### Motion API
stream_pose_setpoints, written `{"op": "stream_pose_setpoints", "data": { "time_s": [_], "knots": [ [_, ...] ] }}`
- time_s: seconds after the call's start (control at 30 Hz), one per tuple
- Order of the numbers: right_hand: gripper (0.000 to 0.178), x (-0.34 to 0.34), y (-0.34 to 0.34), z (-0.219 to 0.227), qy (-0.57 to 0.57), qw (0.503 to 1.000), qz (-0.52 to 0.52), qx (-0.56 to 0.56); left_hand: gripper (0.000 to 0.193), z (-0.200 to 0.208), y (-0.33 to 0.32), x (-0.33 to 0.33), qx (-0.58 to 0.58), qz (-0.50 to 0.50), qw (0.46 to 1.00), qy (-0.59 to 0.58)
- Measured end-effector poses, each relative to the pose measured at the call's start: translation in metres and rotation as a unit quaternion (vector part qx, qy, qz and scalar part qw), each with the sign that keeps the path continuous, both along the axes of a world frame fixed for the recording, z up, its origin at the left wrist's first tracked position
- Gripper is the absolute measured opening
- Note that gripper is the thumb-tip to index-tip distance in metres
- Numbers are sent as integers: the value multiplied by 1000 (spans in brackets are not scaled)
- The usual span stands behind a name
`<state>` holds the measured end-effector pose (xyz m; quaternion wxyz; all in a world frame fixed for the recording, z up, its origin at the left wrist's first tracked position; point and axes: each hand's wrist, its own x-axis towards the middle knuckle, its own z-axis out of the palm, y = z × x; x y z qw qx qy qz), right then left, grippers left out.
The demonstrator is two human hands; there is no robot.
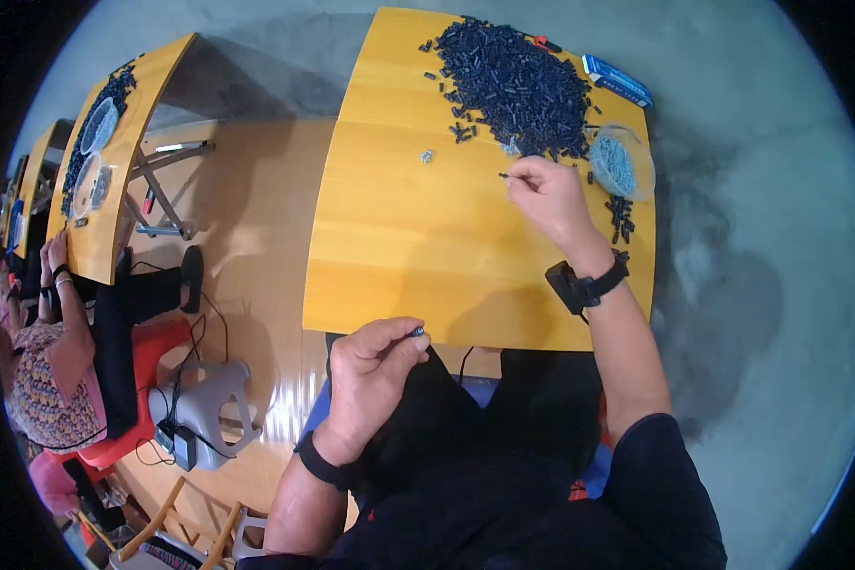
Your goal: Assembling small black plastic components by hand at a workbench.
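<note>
At the table's near edge, my left hand (375, 369) pinches a small dark cylindrical piece (417, 332) between thumb and fingertips. My right hand (547, 198) is over the table just below the big pile, its fingers closed on a tiny dark piece (504, 175) whose kind I cannot make out. Beyond it spreads a large pile of small black plastic parts (513, 85). A clear round tub of small pale-blue parts (617, 163) stands to the right of my right hand. A little heap of pale parts (427, 157) lies to the left.
The yellow table (399, 247) also bears a blue box (617, 81) and a red-and-black tool (546, 44) at the far right. More black parts (621, 218) lie below the tub. Leftward, another person (62, 370) sits at a second yellow table (128, 142), near a grey stool (204, 404).
</note>
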<state>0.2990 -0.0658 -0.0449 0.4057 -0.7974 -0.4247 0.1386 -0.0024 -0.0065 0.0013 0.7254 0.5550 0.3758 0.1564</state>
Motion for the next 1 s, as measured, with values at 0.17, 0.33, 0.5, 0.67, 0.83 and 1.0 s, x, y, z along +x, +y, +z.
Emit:
{"op": "stream_pose_setpoints", "data": {
  "time_s": [0.17,0.33,0.5,0.67,0.83,1.0],
  "knots": [
    [7,-38,-28,29,283,958,-17,47,16,7,2,4,34,-18,999,-27],
    [9,-91,-38,54,377,925,37,43,14,-1,1,2,30,-2,997,-65],
    [10,-123,-47,64,409,901,128,67,15,0,1,0,57,-30,996,-63],
    [9,-141,-49,69,441,887,113,72,15,-1,-1,-1,47,-38,995,-73],
    [9,-144,-50,72,437,889,115,68,12,1,-1,-1,48,-48,996,-64],
    [10,-146,-51,70,433,891,124,57,12,3,-1,1,39,-51,995,-70]
  ]
}}
